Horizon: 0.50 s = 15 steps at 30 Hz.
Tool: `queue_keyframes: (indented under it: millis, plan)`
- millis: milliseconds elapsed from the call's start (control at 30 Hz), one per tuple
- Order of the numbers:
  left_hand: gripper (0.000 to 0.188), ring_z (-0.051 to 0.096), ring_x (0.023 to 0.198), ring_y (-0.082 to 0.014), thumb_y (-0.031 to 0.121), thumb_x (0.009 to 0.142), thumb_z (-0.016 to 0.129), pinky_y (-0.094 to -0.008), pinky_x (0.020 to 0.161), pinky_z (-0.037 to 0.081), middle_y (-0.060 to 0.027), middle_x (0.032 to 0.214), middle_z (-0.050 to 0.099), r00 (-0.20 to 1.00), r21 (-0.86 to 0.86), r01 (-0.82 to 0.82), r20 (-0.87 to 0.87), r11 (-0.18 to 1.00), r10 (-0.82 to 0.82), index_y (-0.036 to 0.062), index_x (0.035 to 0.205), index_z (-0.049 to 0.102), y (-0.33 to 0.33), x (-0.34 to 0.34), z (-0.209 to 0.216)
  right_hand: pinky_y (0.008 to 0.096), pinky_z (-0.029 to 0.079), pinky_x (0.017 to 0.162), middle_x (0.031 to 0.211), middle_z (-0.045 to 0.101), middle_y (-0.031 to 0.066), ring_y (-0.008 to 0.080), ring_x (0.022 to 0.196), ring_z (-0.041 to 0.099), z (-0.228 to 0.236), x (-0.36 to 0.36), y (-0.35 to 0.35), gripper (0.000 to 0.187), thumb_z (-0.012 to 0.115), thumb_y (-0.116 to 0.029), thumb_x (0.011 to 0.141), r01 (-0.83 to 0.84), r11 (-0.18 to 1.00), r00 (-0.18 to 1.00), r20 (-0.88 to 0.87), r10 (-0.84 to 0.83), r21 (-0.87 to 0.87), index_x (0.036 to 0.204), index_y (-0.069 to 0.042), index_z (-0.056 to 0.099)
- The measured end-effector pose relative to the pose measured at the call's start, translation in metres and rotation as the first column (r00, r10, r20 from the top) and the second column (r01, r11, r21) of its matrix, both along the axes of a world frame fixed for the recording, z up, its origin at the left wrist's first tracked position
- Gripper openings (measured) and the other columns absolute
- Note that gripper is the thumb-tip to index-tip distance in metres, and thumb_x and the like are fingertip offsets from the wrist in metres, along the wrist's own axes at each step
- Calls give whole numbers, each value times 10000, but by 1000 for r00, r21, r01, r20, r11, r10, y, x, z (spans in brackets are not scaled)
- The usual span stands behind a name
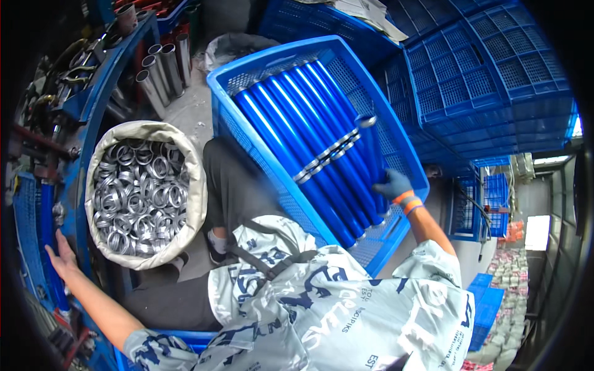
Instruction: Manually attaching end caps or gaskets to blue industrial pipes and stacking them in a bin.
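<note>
My right hand (394, 185), in a dark grey glove with an orange cuff, grips the lower part of a blue tube (372, 148) at the right side of a blue plastic crate (213, 102). That tube lies tilted over the others, its open metal-rimmed end toward the far side. Rows of glossy blue tubes (281, 117) with silver ends fill much of the crate. At the far left my bare left hand (64, 258) is against another blue tube (47, 216) standing along the machine, fingers apart. Its far fingers are partly hidden, and I cannot tell how firmly it touches.
A white sack (199, 185) of silver metal rings (139, 198) stands between my left arm and the crate. Behind it are several bare metal tubes (168, 68) and a blue machine frame (114, 62). Stacked blue crates (458, 80) rise at the right.
</note>
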<state>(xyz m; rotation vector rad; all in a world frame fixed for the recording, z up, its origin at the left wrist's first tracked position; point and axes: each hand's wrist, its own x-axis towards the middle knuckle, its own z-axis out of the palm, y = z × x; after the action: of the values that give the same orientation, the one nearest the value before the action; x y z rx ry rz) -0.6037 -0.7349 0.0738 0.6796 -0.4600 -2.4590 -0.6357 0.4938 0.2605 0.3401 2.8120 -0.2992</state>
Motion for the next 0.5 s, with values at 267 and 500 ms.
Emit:
queue_keyframes:
  millis: [267,500]
  plan:
    - [445,708,1357,-310,239,1174,650,-452,1139,594,-248,1448,738,998,-348,59,-4,935,-64,-91,1471,617,99,16,32,501,613,1038,1233,817,221,414,1166,779,-132,65,39,620,923,-538,749,-123,967,954,296,53,225,1176,-99,829]
    - [349,700,1248,-272,198,1220,556,-424,1073,548,-168,1316,745,976,-554,-215,-90,805,199,-76,1404,674,171,215,145,470,649,1017,1234,849,173,345,1151,822,-154,6,11,694,998,-597,724,-380,828,650,756,-79,413,1197,-102,886]
